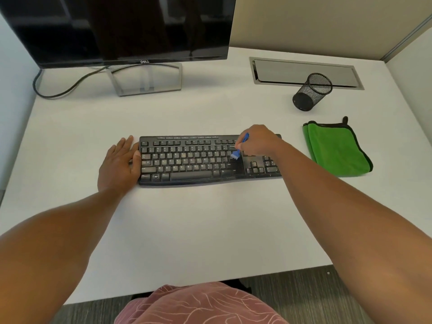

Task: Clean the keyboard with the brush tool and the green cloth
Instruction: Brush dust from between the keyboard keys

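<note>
Keyboard (187, 160) black, dusty; R hand (259, 141) grip round blue brush (239, 148), L hand (119, 162) flat.

Readable text: one brand mark and some key legends.

From my remote seat I read "DELL" in pale letters on the lower bezel of the monitor (117, 29), in the upper left of the frame, centred just above its stand. On the black keyboard (187, 160), mid-frame, I can pick out white letter legends on the keys: Q, W, E, R along one row, A and S below them, Z, X, C, V under those. The legends on the function row, the number pad and the right-hand keys are too small and blurred for me to read.
</note>
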Tool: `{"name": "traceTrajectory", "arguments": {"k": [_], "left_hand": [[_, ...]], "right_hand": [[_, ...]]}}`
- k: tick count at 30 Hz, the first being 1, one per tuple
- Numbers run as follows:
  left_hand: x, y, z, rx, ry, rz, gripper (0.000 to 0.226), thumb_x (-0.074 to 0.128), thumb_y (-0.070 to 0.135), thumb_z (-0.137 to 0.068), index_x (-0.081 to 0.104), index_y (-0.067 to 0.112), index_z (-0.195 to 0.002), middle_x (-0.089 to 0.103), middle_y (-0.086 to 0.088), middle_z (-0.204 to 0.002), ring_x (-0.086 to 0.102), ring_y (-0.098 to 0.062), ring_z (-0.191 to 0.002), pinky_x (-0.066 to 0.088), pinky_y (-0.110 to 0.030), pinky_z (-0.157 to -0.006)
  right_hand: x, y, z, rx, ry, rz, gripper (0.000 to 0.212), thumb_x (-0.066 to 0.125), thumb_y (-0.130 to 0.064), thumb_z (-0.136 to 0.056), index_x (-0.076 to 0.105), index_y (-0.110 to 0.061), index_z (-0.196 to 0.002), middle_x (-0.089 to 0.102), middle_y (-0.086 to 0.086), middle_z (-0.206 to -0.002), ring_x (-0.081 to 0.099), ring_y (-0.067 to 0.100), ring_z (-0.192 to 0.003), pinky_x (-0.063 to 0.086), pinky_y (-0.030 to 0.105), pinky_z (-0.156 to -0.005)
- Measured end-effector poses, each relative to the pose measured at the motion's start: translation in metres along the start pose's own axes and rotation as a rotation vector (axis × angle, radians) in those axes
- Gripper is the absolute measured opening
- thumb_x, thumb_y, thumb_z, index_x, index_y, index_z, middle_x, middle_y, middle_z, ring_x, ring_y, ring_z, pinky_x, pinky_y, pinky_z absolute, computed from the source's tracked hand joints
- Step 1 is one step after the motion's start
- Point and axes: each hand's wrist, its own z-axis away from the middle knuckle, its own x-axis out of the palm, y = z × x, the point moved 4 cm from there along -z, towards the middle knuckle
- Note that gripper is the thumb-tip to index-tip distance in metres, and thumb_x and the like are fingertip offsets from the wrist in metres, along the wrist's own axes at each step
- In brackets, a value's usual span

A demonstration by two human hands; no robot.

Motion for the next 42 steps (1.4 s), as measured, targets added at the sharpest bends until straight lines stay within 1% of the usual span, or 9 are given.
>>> {"name": "traceTrajectory", "arguments": {"k": [3, 6, 10, 15, 20, 22, 32, 38, 42], "left_hand": [[0.000, 0.000, 0.000, 0.002, -0.001, -0.005, 0.058, 0.020, 0.044, -0.102, 0.046, 0.028, -0.151, 0.034, 0.007, -0.162, 0.022, -0.012, -0.152, 0.011, -0.029, -0.124], [0.000, 0.000, 0.000, 0.004, 0.000, -0.002, 0.057, 0.022, 0.042, -0.102, 0.046, 0.027, -0.151, 0.035, 0.006, -0.162, 0.023, -0.013, -0.152, 0.011, -0.029, -0.124], [-0.001, 0.000, 0.000, 0.001, 0.000, -0.004, 0.057, 0.021, 0.042, -0.102, 0.047, 0.027, -0.151, 0.034, 0.006, -0.162, 0.023, -0.013, -0.152, 0.011, -0.028, -0.124], [-0.003, 0.004, 0.001, 0.008, 0.002, -0.001, 0.057, 0.022, 0.041, -0.102, 0.047, 0.025, -0.150, 0.035, 0.004, -0.162, 0.024, -0.015, -0.152, 0.012, -0.030, -0.124], [-0.004, 0.004, 0.002, 0.015, 0.010, 0.011, 0.056, 0.023, 0.040, -0.103, 0.047, 0.024, -0.150, 0.035, 0.003, -0.162, 0.024, -0.015, -0.152, 0.012, -0.031, -0.124], [-0.004, 0.004, 0.002, 0.019, 0.009, 0.011, 0.053, 0.025, 0.038, -0.104, 0.048, 0.024, -0.150, 0.035, 0.003, -0.162, 0.023, -0.015, -0.152, 0.012, -0.030, -0.124], [-0.005, 0.005, 0.003, 0.030, 0.017, 0.036, 0.046, 0.030, 0.031, -0.108, 0.046, 0.025, -0.151, 0.034, 0.002, -0.162, 0.021, -0.015, -0.153, 0.013, -0.033, -0.125], [-0.004, 0.004, 0.003, 0.041, 0.013, 0.047, 0.048, 0.028, 0.034, -0.107, 0.045, 0.025, -0.151, 0.034, 0.001, -0.162, 0.021, -0.016, -0.153, 0.012, -0.034, -0.125], [-0.004, 0.002, 0.003, 0.038, 0.006, 0.050, 0.049, 0.027, 0.034, -0.107, 0.044, 0.027, -0.152, 0.032, 0.002, -0.163, 0.020, -0.015, -0.153, 0.011, -0.033, -0.126]], "right_hand": [[0.014, 0.001, -0.001, 0.004, -0.079, 0.119, 0.025, 0.055, -0.014, -0.087, 0.073, -0.003, -0.100, 0.073, 0.015, -0.101, 0.056, 0.015, -0.068, 0.047, 0.029, -0.061], [0.023, -0.006, 0.011, -0.018, -0.247, 0.080, 0.014, 0.064, -0.017, -0.089, 0.075, -0.011, -0.096, 0.073, 0.002, -0.086, 0.064, 0.010, -0.065, 0.051, 0.022, -0.062], [0.028, -0.018, 0.018, -0.068, -0.162, -0.064, 0.014, 0.065, -0.018, -0.090, 0.076, -0.013, -0.098, 0.067, -0.004, -0.066, 0.063, 0.009, -0.061, 0.053, 0.021, -0.062], [0.063, -0.037, 0.033, -0.150, -0.074, -0.241, 0.014, 0.065, -0.023, -0.092, 0.075, -0.022, -0.101, 0.072, 0.002, -0.094, 0.072, 0.027, -0.083, 0.060, 0.043, -0.078], [0.088, -0.046, 0.046, -0.173, -0.116, -0.158, 0.016, 0.061, -0.021, -0.094, 0.075, -0.021, -0.102, 0.067, -0.007, -0.104, 0.060, 0.016, -0.069, 0.050, 0.029, -0.063], [0.091, -0.041, 0.051, -0.172, -0.162, -0.124, 0.018, 0.060, -0.020, -0.094, 0.075, -0.021, -0.102, 0.066, -0.010, -0.090, 0.054, 0.012, -0.060, 0.045, 0.024, -0.055], [0.074, 0.020, 0.073, 0.108, 0.604, -0.540, 0.012, 0.058, -0.020, -0.091, 0.069, -0.021, -0.096, 0.062, -0.011, -0.104, 0.064, 0.015, -0.088, 0.056, 0.035, -0.076], [0.095, 0.026, 0.089, 0.231, 0.721, -0.399, 0.015, 0.057, -0.016, -0.094, 0.070, -0.016, -0.102, 0.061, 0.000, -0.108, 0.062, 0.021, -0.089, 0.044, 0.027, -0.069], [0.120, 0.018, 0.084, 0.122, 0.564, -0.444, 0.015, 0.060, -0.015, -0.093, 0.074, -0.016, -0.099, 0.064, -0.002, -0.101, 0.062, 0.017, -0.089, 0.049, 0.029, -0.073]]}}
